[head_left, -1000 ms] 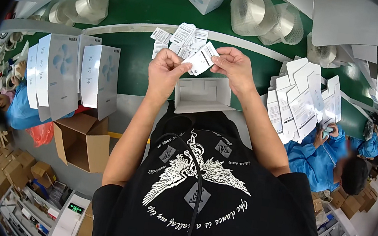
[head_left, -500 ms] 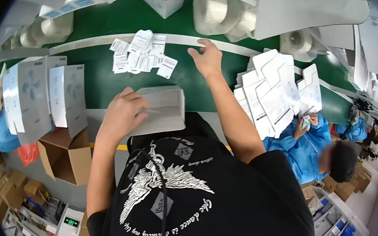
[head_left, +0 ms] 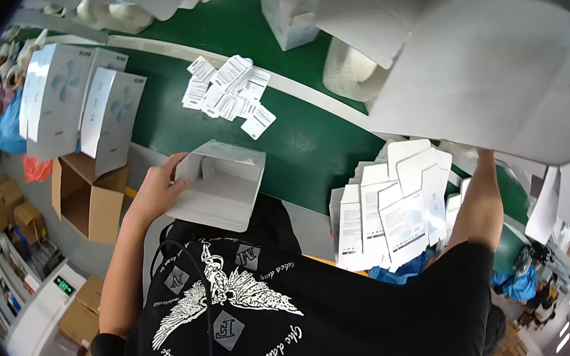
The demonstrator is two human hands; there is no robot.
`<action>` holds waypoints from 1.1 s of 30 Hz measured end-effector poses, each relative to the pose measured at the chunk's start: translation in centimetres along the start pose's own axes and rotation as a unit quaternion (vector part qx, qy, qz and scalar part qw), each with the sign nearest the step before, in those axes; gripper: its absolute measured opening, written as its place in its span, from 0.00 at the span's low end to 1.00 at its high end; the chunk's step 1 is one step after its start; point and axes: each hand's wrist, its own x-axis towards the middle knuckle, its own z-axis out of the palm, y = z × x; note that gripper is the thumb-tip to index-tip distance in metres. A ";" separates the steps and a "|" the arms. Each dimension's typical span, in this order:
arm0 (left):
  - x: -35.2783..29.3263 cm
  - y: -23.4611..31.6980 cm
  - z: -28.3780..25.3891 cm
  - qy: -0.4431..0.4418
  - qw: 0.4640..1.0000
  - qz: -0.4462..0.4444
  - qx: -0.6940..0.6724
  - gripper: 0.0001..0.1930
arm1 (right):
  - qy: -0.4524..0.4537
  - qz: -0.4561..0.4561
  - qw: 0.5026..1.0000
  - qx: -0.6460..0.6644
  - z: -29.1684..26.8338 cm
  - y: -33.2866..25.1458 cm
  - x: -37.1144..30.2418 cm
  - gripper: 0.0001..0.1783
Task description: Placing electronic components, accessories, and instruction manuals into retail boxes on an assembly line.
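- Held by its left wall, over the near edge of the green surface (head_left: 312,138) and in front of the black shirt (head_left: 366,325): an open white box (head_left: 220,202), with inner walls in view (contact with the surface beneath: cannot tell).
- Closed around that wall: thumb and fingers of the left hand (head_left: 159,190), pinching the box between them.
- Extended to the far right: right forearm (head_left: 481,200), with the right hand hidden behind a large white panel (head_left: 486,75) (state of its fingers: cannot tell).
- Lying beyond the box: a loose, overlapping pile of small white printed cards (head_left: 228,91), with one card (head_left: 259,122) at its lower right edge.
- Fanned out to the right of the box, well apart from it: flat white cartons (head_left: 397,200), overlapping.
- Standing upright at left: white boxes with a blue fan picture (head_left: 57,101).
- Below these: an open brown carton (head_left: 109,202).
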 end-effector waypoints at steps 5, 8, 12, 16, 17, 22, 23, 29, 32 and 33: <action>-1.9 3.0 -0.4 0.027 0.999 -0.017 0.036 0.31 | -0.094 0.151 0.978 0.112 -3.0 -9.2 -4.6 0.55; -1.4 4.4 -0.5 0.019 0.997 -0.018 0.066 0.30 | -0.155 0.271 0.942 0.122 -12.7 -16.7 -11.9 0.58; -0.4 3.2 0.1 0.011 0.997 0.042 0.058 0.27 | 0.093 0.318 0.921 0.206 -23.6 -20.5 -16.9 0.52; 1.2 2.9 0.7 0.012 0.993 0.098 0.062 0.24 | 0.245 0.274 0.884 0.289 -32.7 -22.7 -23.8 0.47; 1.8 2.8 0.9 0.013 0.992 0.106 0.066 0.23 | 0.276 0.248 0.865 0.337 -35.4 -23.8 -26.0 0.44; 3.4 3.9 0.9 0.018 0.968 0.181 0.174 0.21 | 0.199 0.250 0.789 0.524 -50.1 -32.8 -36.6 0.39; 3.6 4.3 0.7 0.010 0.966 0.187 0.179 0.21 | 0.139 0.236 0.765 0.583 -52.9 -35.0 -38.3 0.39; 5.2 4.0 1.2 -0.057 0.957 0.216 0.184 0.18 | -0.040 -0.130 0.893 0.428 -60.9 -44.3 -43.2 0.40; 6.9 2.2 0.8 -0.076 0.951 0.290 0.076 0.17 | -0.236 -0.100 0.839 0.479 -61.6 -50.0 -41.1 0.42; 7.4 1.7 0.9 -0.076 0.951 0.290 0.071 0.17 | -0.239 -0.159 0.859 0.423 -60.9 -51.6 -40.9 0.42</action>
